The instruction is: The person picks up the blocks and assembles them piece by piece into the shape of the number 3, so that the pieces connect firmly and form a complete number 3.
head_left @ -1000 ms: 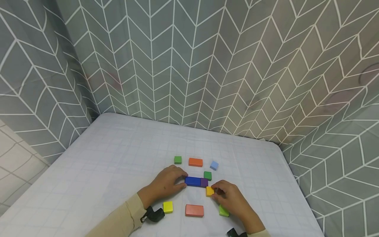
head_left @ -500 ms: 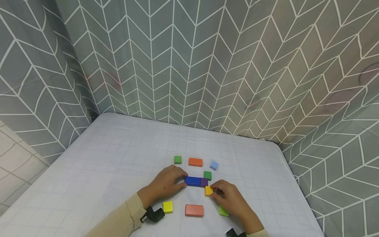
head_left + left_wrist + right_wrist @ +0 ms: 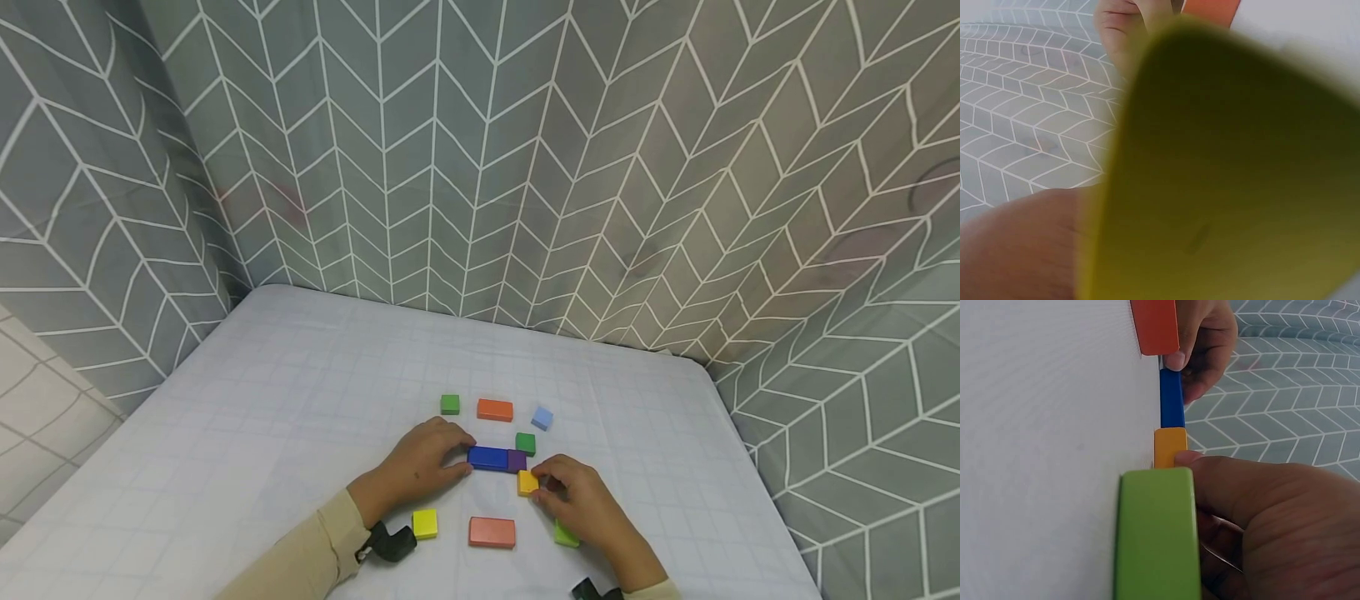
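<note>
My left hand [image 3: 423, 462] holds the left end of a long blue block [image 3: 488, 458] between thumb and fingers. A purple block [image 3: 517, 461] lies against the blue block's right end. Just below the purple block, my right hand [image 3: 581, 493] pinches an orange-yellow block [image 3: 528, 483], its upper edge right at the purple one. The right wrist view shows the thumb on the near side of this orange-yellow block [image 3: 1169, 445], with the blue block [image 3: 1172, 400] beyond it. A dark green block [image 3: 526, 444] sits at the purple block's upper edge.
Above lie a green block [image 3: 450, 405], an orange block [image 3: 495, 410] and a light blue block [image 3: 542, 418]. Nearer are a yellow block [image 3: 425, 524], a salmon block [image 3: 492, 532] and a lime green block [image 3: 566, 535], partly behind the right hand. A patterned curtain [image 3: 480, 167] borders the white table [image 3: 300, 383].
My right hand has slid the orange-yellow block slightly left and up, under the purple block. The left hand and the other blocks stay where they were.
</note>
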`<state>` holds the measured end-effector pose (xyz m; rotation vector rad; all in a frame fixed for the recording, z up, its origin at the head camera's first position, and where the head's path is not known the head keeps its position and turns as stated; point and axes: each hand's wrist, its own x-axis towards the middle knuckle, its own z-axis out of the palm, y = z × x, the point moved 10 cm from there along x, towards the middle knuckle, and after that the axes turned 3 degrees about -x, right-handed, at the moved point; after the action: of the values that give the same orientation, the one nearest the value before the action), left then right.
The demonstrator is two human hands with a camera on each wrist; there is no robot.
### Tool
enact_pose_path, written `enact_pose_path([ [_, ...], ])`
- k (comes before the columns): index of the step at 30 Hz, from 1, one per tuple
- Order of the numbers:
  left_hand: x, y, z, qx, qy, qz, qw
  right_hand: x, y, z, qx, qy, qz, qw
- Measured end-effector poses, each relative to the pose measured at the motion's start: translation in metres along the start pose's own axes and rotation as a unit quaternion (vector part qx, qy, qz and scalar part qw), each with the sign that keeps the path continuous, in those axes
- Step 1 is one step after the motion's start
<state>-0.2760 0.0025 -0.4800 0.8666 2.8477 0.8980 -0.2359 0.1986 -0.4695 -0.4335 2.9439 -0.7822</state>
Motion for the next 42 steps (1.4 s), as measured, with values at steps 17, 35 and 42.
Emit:
enact_pose_path([
  [17, 0.0, -0.002, 0.002, -0.008, -0.012, -0.01, 0.9998, -0.01, 0.003, -0.008, -0.014, -0.006, 0.037, 0.9992],
  [35, -0.002, -0.005, 0.002, -0.009, -0.009, -0.013, 0.9998, -0.043, 0.011, -0.017, -0.085, -0.018, 0.133, 0.9873],
  [42, -0.002, -0.003, 0.002, -0.006, -0.008, -0.008, 0.9999, -0.049, 0.018, -0.007, -0.089, -0.063, 0.167, 0.9799],
])
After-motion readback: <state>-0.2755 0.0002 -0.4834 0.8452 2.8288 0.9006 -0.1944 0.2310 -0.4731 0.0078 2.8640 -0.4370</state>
